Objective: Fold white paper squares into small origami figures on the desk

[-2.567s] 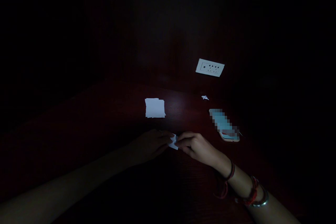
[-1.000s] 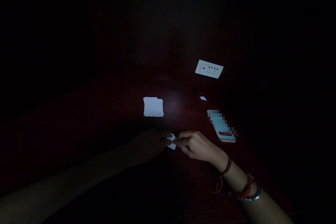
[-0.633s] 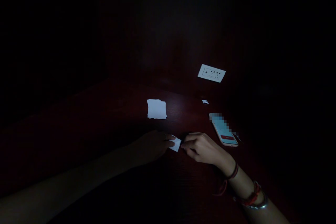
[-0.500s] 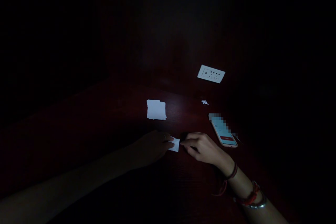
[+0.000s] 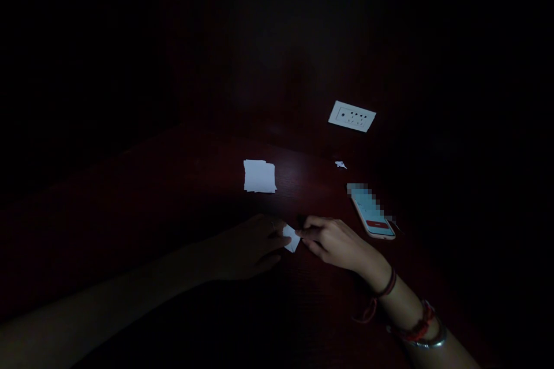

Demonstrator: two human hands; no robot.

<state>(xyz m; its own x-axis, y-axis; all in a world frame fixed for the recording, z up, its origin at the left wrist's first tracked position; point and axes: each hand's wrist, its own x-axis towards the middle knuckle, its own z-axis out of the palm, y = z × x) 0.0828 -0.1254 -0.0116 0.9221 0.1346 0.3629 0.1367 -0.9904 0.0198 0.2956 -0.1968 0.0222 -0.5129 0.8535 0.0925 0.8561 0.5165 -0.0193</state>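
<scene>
A small folded piece of white paper (image 5: 292, 240) with crease lines lies between my two hands, low over the dark red table. My left hand (image 5: 259, 247), dim and wearing a ring, has its fingers on the paper's left side, thumb on top. At the paper's right corner, the fingertips of my right hand (image 5: 331, 240) are pinched on it; cords and a metal bangle circle that wrist. Beyond the hands sits a stack of white paper squares (image 5: 259, 176), its edges uneven.
A phone (image 5: 371, 213) with its screen lit lies right of my right hand. Behind it is a small white paper scrap (image 5: 340, 165). A white socket plate (image 5: 352, 116) is on the back wall. Both sides fade into darkness.
The folded paper has turned so a corner points toward me. My right fingertips have come onto its right corner, where a small gap showed before. The view has shifted slightly.
</scene>
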